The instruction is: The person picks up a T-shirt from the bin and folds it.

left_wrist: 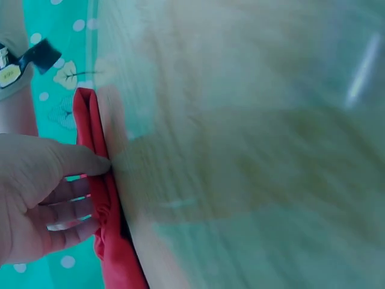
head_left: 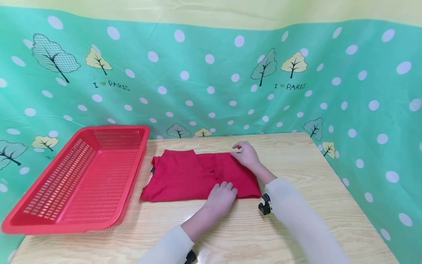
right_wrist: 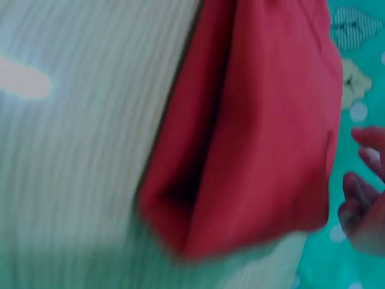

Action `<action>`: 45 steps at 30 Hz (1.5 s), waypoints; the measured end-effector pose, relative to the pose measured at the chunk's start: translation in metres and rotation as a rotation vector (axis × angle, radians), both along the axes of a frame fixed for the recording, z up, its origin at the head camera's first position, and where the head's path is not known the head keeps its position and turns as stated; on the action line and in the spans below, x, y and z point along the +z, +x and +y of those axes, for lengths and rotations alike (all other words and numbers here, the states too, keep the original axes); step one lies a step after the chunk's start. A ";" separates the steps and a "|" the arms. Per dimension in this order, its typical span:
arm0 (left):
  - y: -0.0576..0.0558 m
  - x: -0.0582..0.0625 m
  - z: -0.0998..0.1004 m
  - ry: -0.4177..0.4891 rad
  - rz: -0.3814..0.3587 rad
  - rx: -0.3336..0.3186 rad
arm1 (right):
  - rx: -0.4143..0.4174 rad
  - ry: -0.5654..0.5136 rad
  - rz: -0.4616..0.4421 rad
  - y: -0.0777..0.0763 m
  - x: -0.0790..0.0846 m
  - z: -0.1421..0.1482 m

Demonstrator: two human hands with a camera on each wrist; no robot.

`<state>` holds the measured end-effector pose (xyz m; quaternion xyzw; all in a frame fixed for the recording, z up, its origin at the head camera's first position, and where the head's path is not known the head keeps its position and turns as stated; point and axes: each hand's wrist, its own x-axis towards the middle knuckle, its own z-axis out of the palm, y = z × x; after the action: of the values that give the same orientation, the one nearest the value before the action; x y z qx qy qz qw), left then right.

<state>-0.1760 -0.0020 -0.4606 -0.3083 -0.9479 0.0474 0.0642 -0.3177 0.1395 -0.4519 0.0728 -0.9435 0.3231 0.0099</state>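
Note:
A red folded garment (head_left: 197, 179), seemingly a shirt, lies flat on the table, a dark tag at its left side. My left hand (head_left: 221, 198) rests at its front edge, fingers on top of the cloth. The left wrist view shows the thumb (left_wrist: 90, 161) touching the folded edge, the fingers spread apart. Over the back right part of the garment is my right hand (head_left: 246, 156), its fingers loosely bent. In the right wrist view, layered folds show at the garment's end (right_wrist: 258, 150), and the right hand (right_wrist: 367, 198) appears apart from the cloth.
A red plastic basket (head_left: 132, 183) with slotted walls stands left of the garment. The pale wooden table (head_left: 296, 165) extends right and in front. A green dotted curtain (head_left: 224, 91) with printed trees hangs behind and at the right.

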 end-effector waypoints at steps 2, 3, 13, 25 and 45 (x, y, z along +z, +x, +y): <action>0.000 -0.001 -0.005 0.009 0.023 -0.017 | 0.082 -0.001 -0.026 -0.002 0.000 -0.011; 0.000 -0.002 -0.007 0.013 0.032 -0.025 | 0.117 0.000 -0.049 -0.003 -0.001 -0.015; 0.002 -0.001 -0.025 0.073 0.073 -0.104 | 0.167 0.015 -0.136 -0.006 -0.005 -0.034; 0.000 0.024 -0.064 0.194 -0.072 -0.051 | 0.171 -0.119 -0.089 -0.011 0.009 -0.064; -0.023 0.002 -0.099 0.804 -0.682 0.214 | 0.161 -0.109 -0.087 -0.007 0.004 -0.037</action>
<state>-0.1992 -0.1005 -0.4589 -0.1590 -0.8846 -0.4156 -0.1394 -0.3251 0.1024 -0.4484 0.1337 -0.9151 0.3767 -0.0534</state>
